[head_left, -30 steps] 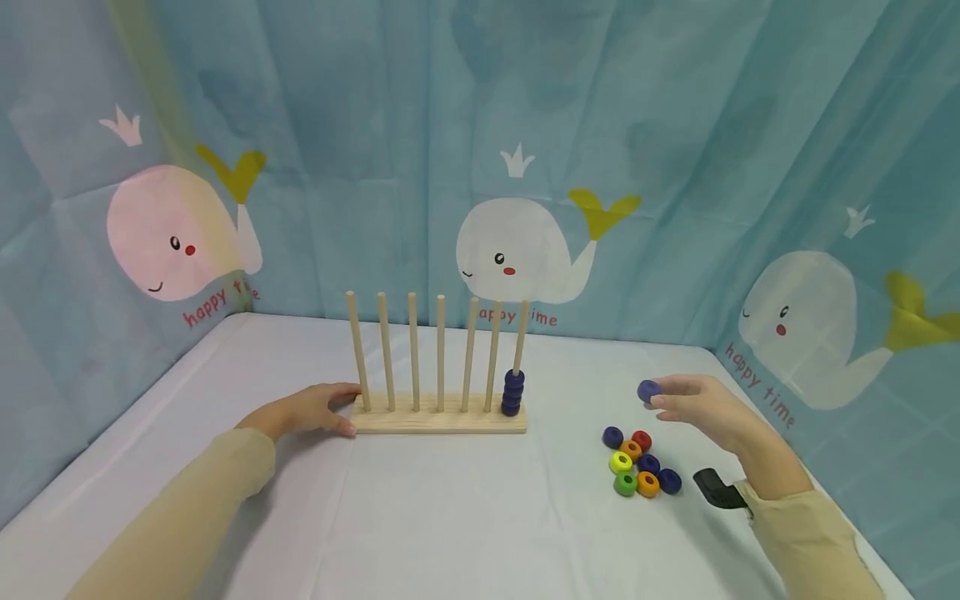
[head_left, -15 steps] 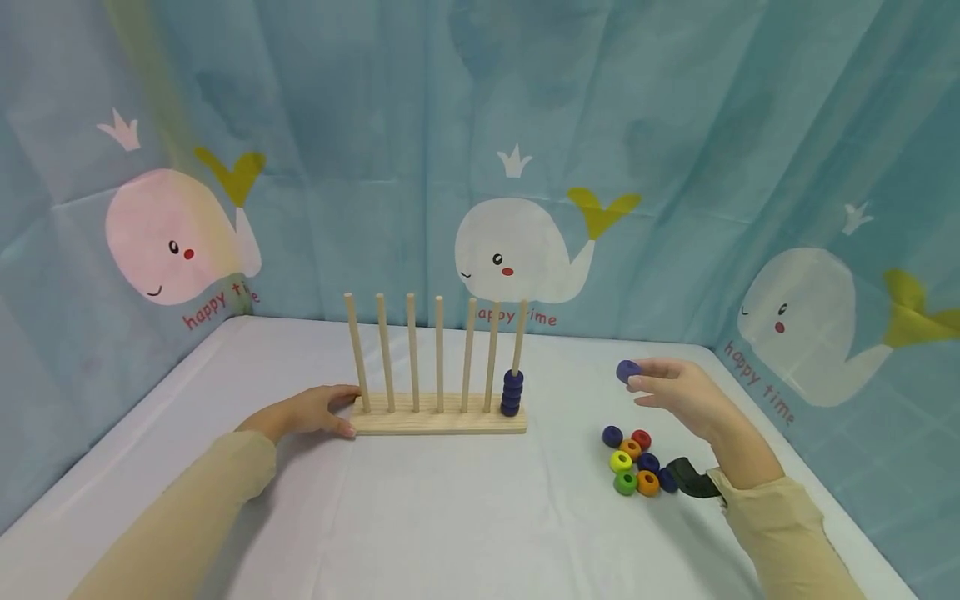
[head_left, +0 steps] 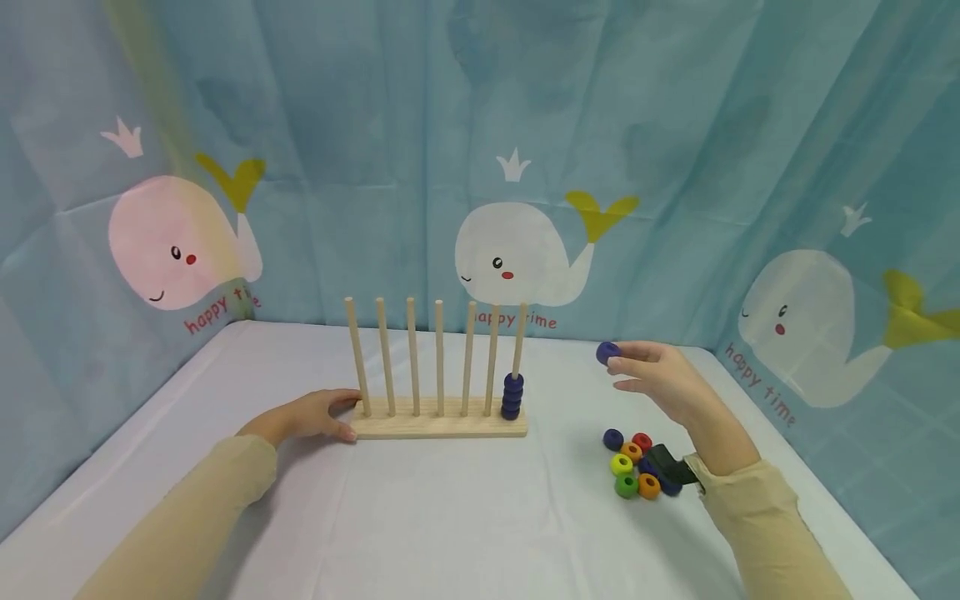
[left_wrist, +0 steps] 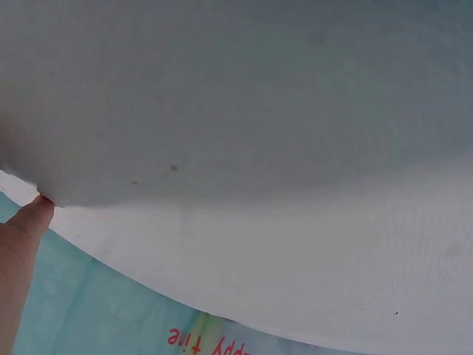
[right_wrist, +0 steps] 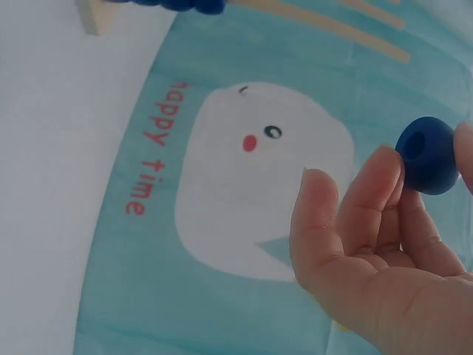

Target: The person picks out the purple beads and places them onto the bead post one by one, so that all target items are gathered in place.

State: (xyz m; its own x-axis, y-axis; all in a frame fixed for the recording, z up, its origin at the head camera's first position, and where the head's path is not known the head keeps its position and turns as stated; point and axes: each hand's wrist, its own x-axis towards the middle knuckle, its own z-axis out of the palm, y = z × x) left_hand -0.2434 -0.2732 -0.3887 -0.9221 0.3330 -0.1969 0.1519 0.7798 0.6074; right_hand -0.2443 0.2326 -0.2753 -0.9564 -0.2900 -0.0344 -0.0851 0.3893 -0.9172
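Note:
My left hand [head_left: 303,414] holds the left end of a wooden peg rack [head_left: 438,428], thumb at its front edge and fingers behind. Several upright pegs rise from the rack's base. A stack of dark blue beads [head_left: 512,397] sits low on the rightmost peg. To the right, my right hand [head_left: 663,379] pinches a blue bead [head_left: 607,353] between fingertips, raised above the table. In the right wrist view that bead [right_wrist: 429,155] shows its hole facing left. Only one fingertip [left_wrist: 46,203] of the left hand appears in the left wrist view; the rack is out of sight there.
Loose beads in blue, red, orange, yellow and green [head_left: 621,465] lie clustered on the white tabletop [head_left: 450,517] below the right forearm. A black wrist strap piece [head_left: 671,467] overlaps some of them. A whale-print blue curtain [head_left: 360,167] encloses the back and sides.
My right hand has carried the blue bead left and slightly up, closer to the rack. The left hand and the rack have stayed in place.

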